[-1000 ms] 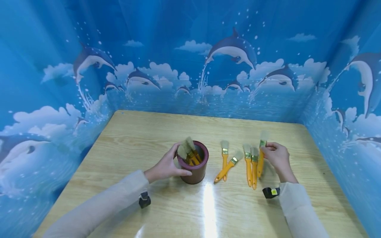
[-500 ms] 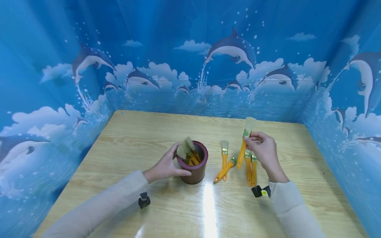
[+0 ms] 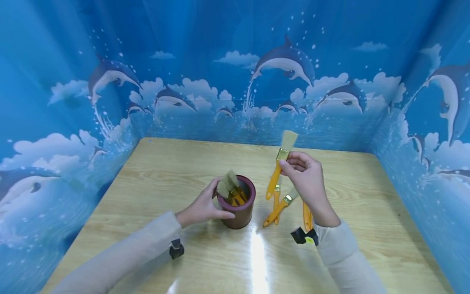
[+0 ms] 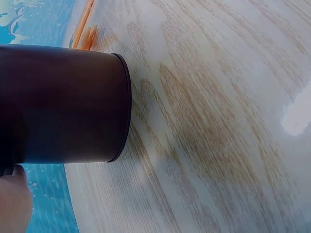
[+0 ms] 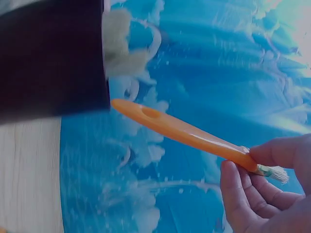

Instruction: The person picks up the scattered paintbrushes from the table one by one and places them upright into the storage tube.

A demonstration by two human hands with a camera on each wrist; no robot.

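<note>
My left hand [image 3: 201,207] grips the side of a dark red cylindrical pot [image 3: 238,216], fingers behind the rim and thumb across its front. Several paintbrushes [image 3: 232,188] stand in it, bristles up, leaning left. Raised above the table, my right hand [image 3: 308,177] pinches an orange-handled paintbrush [image 3: 273,179] near its metal band. Its pale bristles point up and its handle slants down to the left. In the right wrist view, the handle end of the held paintbrush [image 5: 180,131] appears beside the pot [image 5: 53,58]. The left wrist view shows the pot's wall [image 4: 63,107] and little of the hand.
Two crossed paintbrushes [image 3: 277,212] lie on the wooden table [image 3: 176,163] right of the pot. More orange handles [image 3: 307,216] show beneath the right wrist, partly hidden. A blue dolphin-print curtain [image 3: 220,102] surrounds the table's back and sides.
My right hand has lifted a paintbrush from the right end of the row and carried it left, toward the pot. The left hand stays on the pot.
</note>
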